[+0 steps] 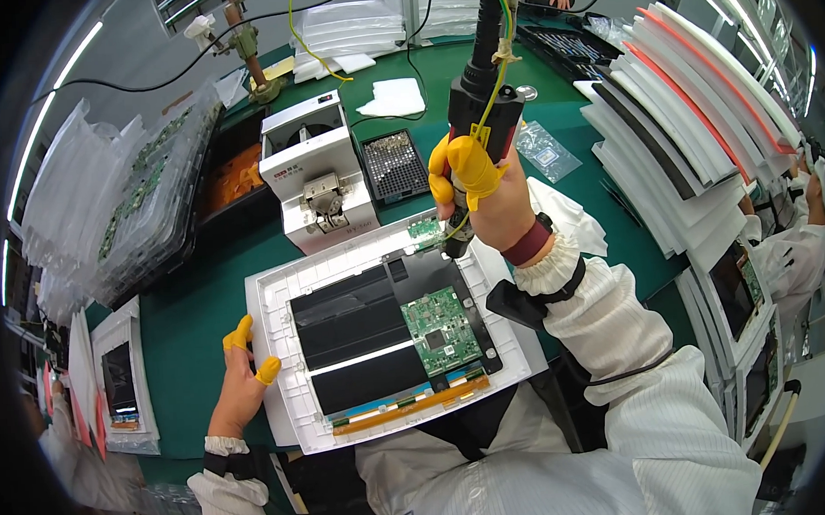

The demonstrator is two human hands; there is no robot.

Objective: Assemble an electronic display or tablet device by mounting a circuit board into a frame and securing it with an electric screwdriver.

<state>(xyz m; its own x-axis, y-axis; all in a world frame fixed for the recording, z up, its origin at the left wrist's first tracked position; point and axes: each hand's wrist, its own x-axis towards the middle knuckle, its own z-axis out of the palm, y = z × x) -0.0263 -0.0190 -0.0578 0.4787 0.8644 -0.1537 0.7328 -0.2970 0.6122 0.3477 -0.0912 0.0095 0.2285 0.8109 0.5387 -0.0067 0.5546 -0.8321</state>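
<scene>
My right hand [488,185], in yellow finger cots and a dark red wrist strap, is wrapped around a black electric screwdriver [479,103]. The tool points down, its lower end over the top of a white plastic display housing [273,330] near a small green board [424,228]. Whether the tip touches a screw is hidden. Inside the housing lie black panels [346,320], a larger green circuit board [441,332] and an orange strip [410,410] along the lower edge. Fingers apart, my left hand [240,386] rests at the housing's left edge, the thumb against the rim.
Behind the housing stands a white screw feeder [317,183], beside a black tray of small parts [395,164]. Clear trays of green boards [143,191] are stacked left. White and red foam sheets [683,126] pile up right. A small bag [548,150] lies on the green mat.
</scene>
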